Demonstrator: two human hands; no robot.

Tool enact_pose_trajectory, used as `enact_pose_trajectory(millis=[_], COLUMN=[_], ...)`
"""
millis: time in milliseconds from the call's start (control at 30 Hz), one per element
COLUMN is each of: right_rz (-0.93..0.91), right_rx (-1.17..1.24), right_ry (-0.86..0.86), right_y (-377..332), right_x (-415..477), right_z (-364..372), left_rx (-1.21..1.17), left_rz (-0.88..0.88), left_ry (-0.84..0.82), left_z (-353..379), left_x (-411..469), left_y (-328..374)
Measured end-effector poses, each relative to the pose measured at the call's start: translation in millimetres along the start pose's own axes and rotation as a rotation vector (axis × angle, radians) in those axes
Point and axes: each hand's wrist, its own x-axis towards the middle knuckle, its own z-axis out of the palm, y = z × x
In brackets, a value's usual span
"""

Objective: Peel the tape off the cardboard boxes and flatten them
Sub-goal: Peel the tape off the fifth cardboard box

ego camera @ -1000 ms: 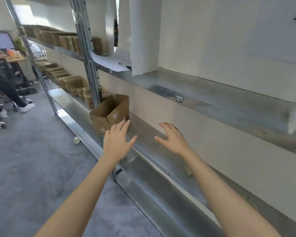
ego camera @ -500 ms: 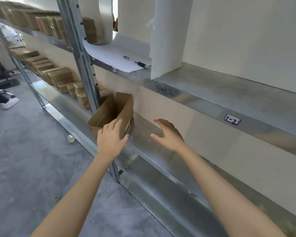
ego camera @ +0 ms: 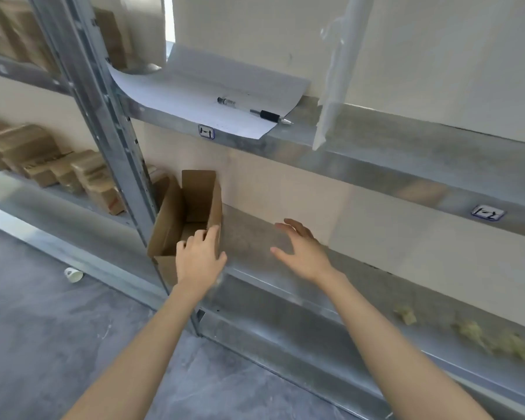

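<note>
The left grip [ego camera: 199, 259] is clamped on the near right corner of the cardboard box [ego camera: 188, 204], fingers hooked over the rim and thumb outside the wall. The right grip [ego camera: 303, 250] hangs spread and empty just over the lower shelf [ego camera: 252, 234], apart from the box. The box stands at the left end of that shelf, against the steel upright [ego camera: 103, 122], top open with 1 flap raised at the back. The step looks like drawing the box out to work on it. It would go best if the right grip took the far wall, so that 2 hands lift it clear of the upright and the thin wall does not buckle from a 1-corner pull. Whether any tape remains cannot be told from here, so the underside seam needs checking first. The box is plain brown corrugated board, matte and sharp-creased. The shelving is dull galvanised sheet with a mottled sheen. On the upper shelf [ego camera: 406, 153] a pen [ego camera: 255, 112] lies on a curling white sheet [ego camera: 206, 83]. Pale crumpled scraps [ego camera: 470, 331] sit further right on the lower shelf, and a paper cup [ego camera: 73, 274] lies on the grey floor.
</note>
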Motion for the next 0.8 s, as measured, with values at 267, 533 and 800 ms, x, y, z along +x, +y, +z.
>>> enact_pose_trajectory(millis=[267,533,800], right_rz=[0.053,0.072,0.148], right_rx=[-0.060,-0.087,-0.211], right_ry=[-0.022,-0.025,0.129], right_y=[1.6,5.4,28.7], right_x=[0.6,-2.3,-26.2], right_z=[0.2,-3.2,-24.0], left_rx=[-0.086,-0.188,-0.245], left_rz=[0.075,0.291,0.486], left_ry=[0.110,0.053,-0.027], left_z=[6.7,2.9,2.0], left_x=[0.6,-16.7,-23.4], left_y=[-8.3,-6.1,12.0])
